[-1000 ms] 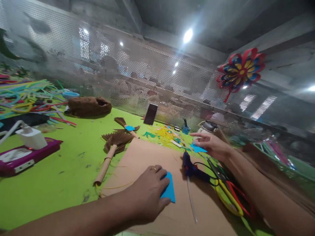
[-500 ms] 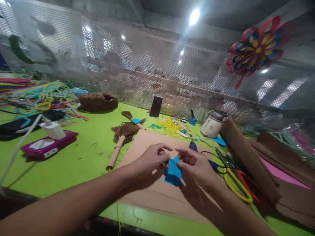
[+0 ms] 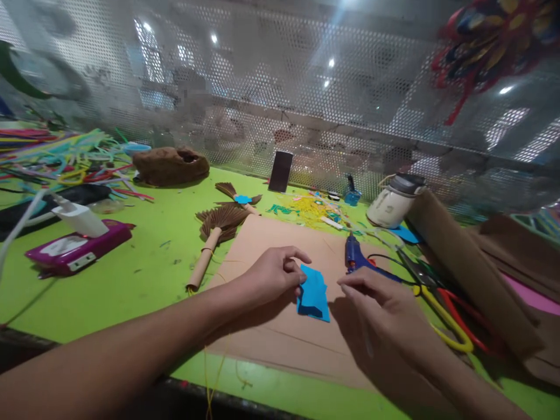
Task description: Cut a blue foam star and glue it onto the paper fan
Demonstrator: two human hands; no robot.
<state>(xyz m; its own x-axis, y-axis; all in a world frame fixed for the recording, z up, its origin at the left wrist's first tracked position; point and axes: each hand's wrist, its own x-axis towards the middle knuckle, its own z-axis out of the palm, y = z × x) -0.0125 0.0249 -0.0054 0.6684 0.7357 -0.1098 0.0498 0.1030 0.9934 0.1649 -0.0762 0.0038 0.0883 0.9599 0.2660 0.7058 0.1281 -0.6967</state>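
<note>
A small folded piece of blue paper [image 3: 314,291] is held at its left edge by my left hand [image 3: 276,271], thumb and fingers pinched together over the brown paper sheet [image 3: 258,344]. To the right, apart from the blue paper, my right hand [image 3: 385,300] has its thumb and forefinger closed together. A thin pale strip [image 3: 368,341] shows below that hand; what the fingertips pinch, if anything, is too small to make out. Just beyond the right hand lies a blue glue gun [image 3: 353,252].
Yellow-handled scissors [image 3: 441,315] and a red-handled pair [image 3: 459,312] lie at right beside a rolled brown sheet [image 3: 472,268]. Pleated brown paper fans [image 3: 221,220] lie left of the sheet. A purple power strip [image 3: 74,254], phone [image 3: 280,172] and white jar [image 3: 391,204] stand around.
My right hand has let go of the blue paper and moved right. The left hand still pinches it. My view has tilted down, and the glue gun is less covered.
</note>
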